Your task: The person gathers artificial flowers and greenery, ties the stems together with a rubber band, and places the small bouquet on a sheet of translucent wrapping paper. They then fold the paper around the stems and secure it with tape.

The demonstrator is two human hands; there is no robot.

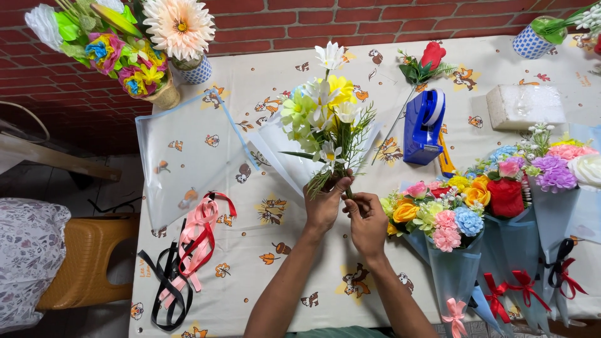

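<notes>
- Table (263, 294): long, draped in a cream cloth printed with small cartoon animals and leaves; brick wall behind.
- Clear wrapping sheets (181, 163): thin, glossy film with blue edging, lying flat and unused beside the hands; wrapping judged not yet begun.
- Finished bouquets (501, 213): a row at the right edge, already coned in pale blue film and tied with red, pink and black bows; soft fabric blooms in red, orange, pink, blue and lilac. Judged complete.
- Loose bunch of artificial flowers (325, 112): white, yellow and pale green blooms with wispy green sprigs, held upright over mid-table, unwrapped and untied. Judged part-assembled.
- Ribbon lengths (188, 250): satin strips in pink, red and black, looped at the near-left table edge, none yet used on the bunch.
- Blue tape dispenser (422, 125): hard plastic, blocky, standing just right of the bunch.
- White foam block (524, 105): rectangular, rough-faced, far right.
- Single red rose stem (419, 75): lying apart near the dispenser.
- Left hand (324, 203): fingers wrapped closed around the gathered stems.
- Right hand (365, 219): fingertips pinching the stem ends just below the left.
</notes>
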